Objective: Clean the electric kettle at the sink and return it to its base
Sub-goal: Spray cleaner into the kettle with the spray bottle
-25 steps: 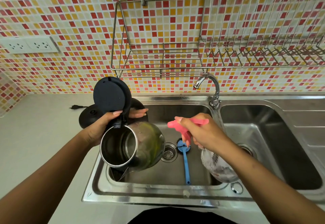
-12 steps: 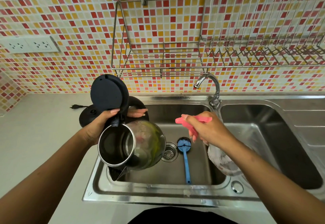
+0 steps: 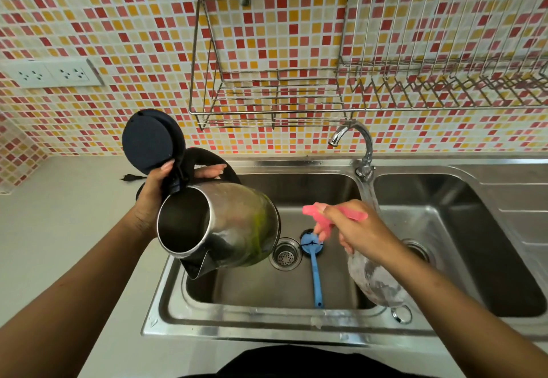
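Note:
A steel electric kettle [image 3: 237, 229] hangs tilted over the left sink basin [image 3: 296, 285], mouth toward me, with its dark lid [image 3: 148, 143] flipped open. A greenish streak runs down its side. My left hand [image 3: 157, 191] grips the black handle. My right hand [image 3: 355, 229] holds a clear spray bottle [image 3: 373, 282] by its pink trigger head [image 3: 335, 214], nozzle pointing left at the kettle. The black kettle base is mostly hidden behind the kettle and my left hand on the counter.
A blue long-handled brush [image 3: 315, 271] lies in the basin beside the drain strainer [image 3: 285, 256]. The tap [image 3: 355, 143] stands between the two basins. A wire dish rack [image 3: 355, 60] hangs on the tiled wall. The base's plug [image 3: 130, 178] lies on the counter below wall sockets [image 3: 50, 73].
The kettle has tilted and lifted slightly, the lid moving up and left. My right hand with the spray bottle has shifted right and a little up, away from the kettle.

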Demonstrator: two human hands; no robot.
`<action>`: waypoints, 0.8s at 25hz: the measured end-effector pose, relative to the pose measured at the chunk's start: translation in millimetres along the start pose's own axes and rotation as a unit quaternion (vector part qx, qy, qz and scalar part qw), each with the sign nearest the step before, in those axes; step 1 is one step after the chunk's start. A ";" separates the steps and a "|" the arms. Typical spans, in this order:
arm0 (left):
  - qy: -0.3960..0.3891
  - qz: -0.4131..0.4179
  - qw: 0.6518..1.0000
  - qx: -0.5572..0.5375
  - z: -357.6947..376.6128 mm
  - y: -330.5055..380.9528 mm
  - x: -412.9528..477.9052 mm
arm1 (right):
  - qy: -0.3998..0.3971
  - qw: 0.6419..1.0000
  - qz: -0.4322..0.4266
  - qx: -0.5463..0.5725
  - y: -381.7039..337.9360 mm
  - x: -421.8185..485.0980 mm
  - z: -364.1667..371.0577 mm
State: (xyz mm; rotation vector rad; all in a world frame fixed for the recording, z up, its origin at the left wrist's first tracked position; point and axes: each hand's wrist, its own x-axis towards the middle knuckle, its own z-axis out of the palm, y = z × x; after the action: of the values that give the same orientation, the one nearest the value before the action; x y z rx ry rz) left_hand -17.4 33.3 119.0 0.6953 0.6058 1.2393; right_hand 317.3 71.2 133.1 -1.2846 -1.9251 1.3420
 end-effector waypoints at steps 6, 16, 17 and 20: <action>0.068 0.013 0.998 0.003 -13.4 0.3 -2.3 | 0.033 0.999 -0.023 0.016 13.3 -4.1 7.3; 0.147 0.056 0.987 0.030 -9.2 2.4 0.4 | 0.065 0.996 -0.060 -0.011 16.0 -12.2 13.0; 0.182 0.074 0.979 0.055 -4.1 -0.7 1.4 | 0.073 0.996 -0.058 -0.016 17.7 -12.3 14.2; 0.249 0.088 0.963 0.057 14.8 -11.3 8.8 | 0.084 0.995 -0.043 -0.031 25.8 -10.0 16.5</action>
State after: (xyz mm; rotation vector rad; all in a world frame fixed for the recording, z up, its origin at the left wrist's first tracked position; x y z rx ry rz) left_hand 2.8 37.8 119.9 0.5387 1.0531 1.5713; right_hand 320.1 56.9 104.4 -1.2846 -1.8963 1.1044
